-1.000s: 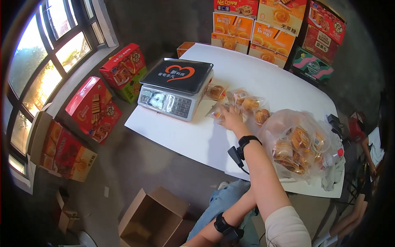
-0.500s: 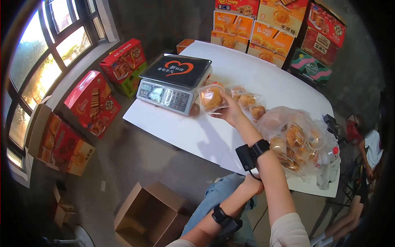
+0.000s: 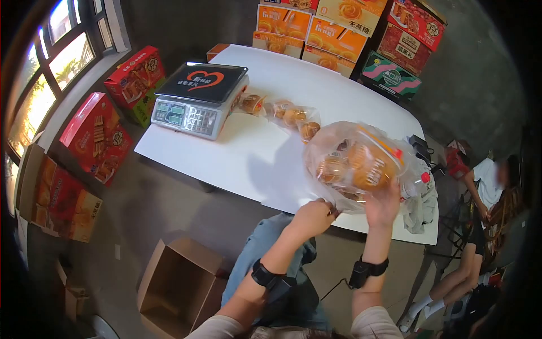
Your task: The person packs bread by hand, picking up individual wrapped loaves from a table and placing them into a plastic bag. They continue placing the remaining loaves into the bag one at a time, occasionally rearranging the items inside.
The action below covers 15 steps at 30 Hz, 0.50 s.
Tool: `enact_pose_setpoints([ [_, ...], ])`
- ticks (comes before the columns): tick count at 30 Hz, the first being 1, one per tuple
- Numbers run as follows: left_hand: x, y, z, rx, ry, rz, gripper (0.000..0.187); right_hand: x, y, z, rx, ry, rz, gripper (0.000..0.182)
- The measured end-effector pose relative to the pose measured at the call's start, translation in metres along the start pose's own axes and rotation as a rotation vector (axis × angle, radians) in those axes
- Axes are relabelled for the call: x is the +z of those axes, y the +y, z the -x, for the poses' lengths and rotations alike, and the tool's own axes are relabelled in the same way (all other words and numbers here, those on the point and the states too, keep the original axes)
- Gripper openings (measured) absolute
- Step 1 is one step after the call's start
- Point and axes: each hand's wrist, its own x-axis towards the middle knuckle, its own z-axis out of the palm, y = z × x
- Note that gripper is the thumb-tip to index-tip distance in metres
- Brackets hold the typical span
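A big clear plastic bag (image 3: 344,148) full of wrapped buns lies at the near right edge of the white table (image 3: 265,164). My left hand (image 3: 312,217) pinches the bag's near edge. My right hand (image 3: 382,207) reaches up from below and holds a wrapped bun (image 3: 370,174) at the bag's opening. Three more wrapped buns (image 3: 288,115) lie in a row on the table between the bag and a digital scale (image 3: 197,97). Both wrists wear black bands.
An open cardboard box (image 3: 179,282) sits on the floor at my left knee. Red snack cartons (image 3: 93,135) lean under the window on the left. Stacked cartons (image 3: 339,28) line the back wall. Another person (image 3: 480,192) sits at the right.
My right hand lifted a wrapped bun from beside the scale and carried it back to the bag. My left hand came up and took the bag's edge. The view swung right.
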Motion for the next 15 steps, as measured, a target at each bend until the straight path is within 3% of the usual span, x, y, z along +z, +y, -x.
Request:
enact_pose_setpoints([
  [2, -0.001, 0.001, -0.003, 0.116, 0.153, 0.102, 0.032, -0.017, -0.017, 0.016, -0.248, 0.168, 0.274, 0.052],
  [3, -0.001, 0.002, -0.003, 0.112, 0.150, 0.108, 0.032, -0.023, -0.023, 0.017, -0.242, 0.170, 0.278, 0.052],
  [5, -0.002, 0.009, -0.002, 0.136, 0.268, 0.282, 0.027, -0.032, -0.035, 0.019, -0.431, 0.249, 0.773, 0.053],
  [6, -0.005, 0.016, -0.002, 0.118, 0.286, 0.338, 0.030, -0.032, -0.040, 0.020, -0.429, 0.250, 0.778, 0.053],
  [8, -0.009, 0.026, -0.002, 0.132, 0.364, 0.324, 0.031, -0.030, -0.050, 0.020, -0.307, -0.007, 1.202, 0.059],
  [9, -0.008, 0.028, -0.003, 0.149, 0.446, 0.305, 0.031, -0.027, -0.050, 0.016, -0.303, -0.005, 1.205, 0.059],
  [11, -0.003, 0.028, -0.007, 0.157, 0.542, 0.312, 0.032, -0.016, -0.044, 0.007, -0.021, -0.379, 1.635, 0.066],
  [12, -0.001, 0.027, -0.008, 0.166, 0.643, 0.316, 0.033, -0.009, -0.038, 0.005, -0.018, -0.378, 1.637, 0.066],
  [14, -0.002, 0.027, -0.008, 0.144, 0.662, 0.325, 0.032, 0.002, -0.026, 0.001, 0.197, -0.328, 1.513, 0.068],
  [15, -0.003, 0.027, -0.007, 0.121, 0.681, 0.334, 0.031, 0.002, -0.024, -0.002, 0.201, -0.330, 1.513, 0.068],
])
